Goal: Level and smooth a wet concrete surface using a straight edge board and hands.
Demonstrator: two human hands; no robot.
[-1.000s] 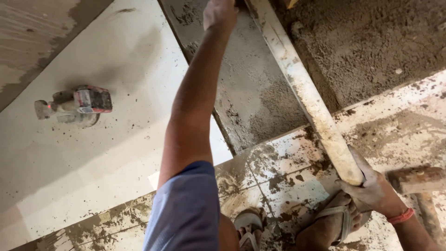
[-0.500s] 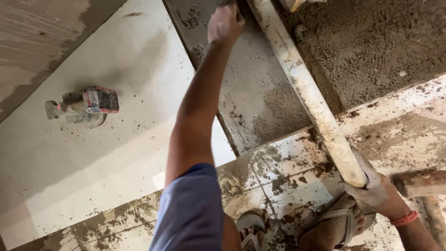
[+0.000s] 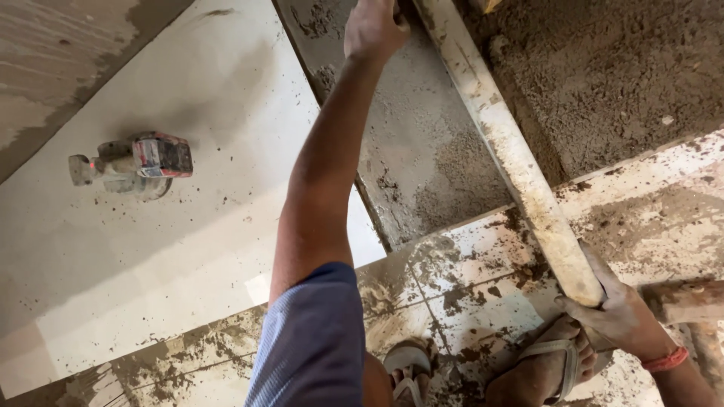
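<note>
Mortar bed: grey, damp mortar [image 3: 603, 83] fills the ground beyond the fingers of both hands, rough to the right of the straightedge, smoother to its left.
Straightedge: a long pale bar caked in mortar [image 3: 513, 162] lies slanting across the bed, running from the right hand's fingers up toward the left hand's fingertips.
Right hand: the right hand [image 3: 615, 313] has its fingers curled round the near end of the bar; a red band sits on the wrist.
Left hand: the left hand [image 3: 375, 29] reaches far out, fingers bent down at the far part of the bar; whether they grip it or only press beside it I cannot tell.
Tile: a large pale tile [image 3: 151, 256] lies well to the left of the left fingers, speckled with mortar.
Tool: a small grey and red power tool [image 3: 136, 164] rests on that tile, well apart from either hand.
Feet: sandalled feet [image 3: 543, 369] stand just below the right fingers on smeared floor tiles [image 3: 460, 286].
</note>
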